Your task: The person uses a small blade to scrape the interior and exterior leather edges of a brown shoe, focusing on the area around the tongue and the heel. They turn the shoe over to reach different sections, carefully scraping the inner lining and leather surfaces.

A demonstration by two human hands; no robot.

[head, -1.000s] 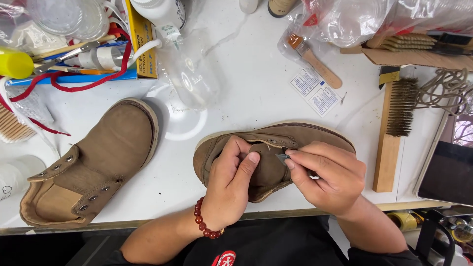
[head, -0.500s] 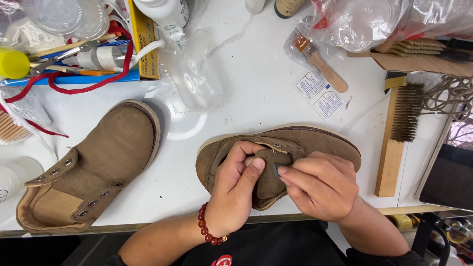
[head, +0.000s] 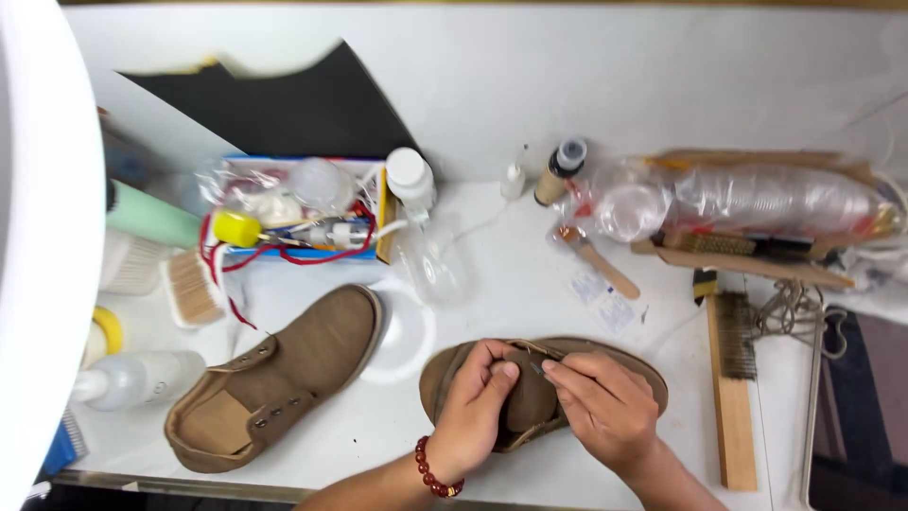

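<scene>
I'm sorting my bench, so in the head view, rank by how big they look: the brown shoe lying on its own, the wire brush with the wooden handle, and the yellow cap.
Largest to smallest, as they look:
1. Brown shoe
2. Wire brush, long but far narrower
3. Yellow cap, clearly the smallest

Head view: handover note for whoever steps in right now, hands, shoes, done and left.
Left hand: pinching the upper of the brown shoe lying on the white table.
Right hand: holding a thin dark tool at the shoe's eyelet area; the tip is too small to identify.
Second brown shoe: lies apart to the left, untouched, no laces visible.
Wire brush: to the right, not in use.
Done: not clear from this view. Left: work on the held shoe is under way.
</scene>
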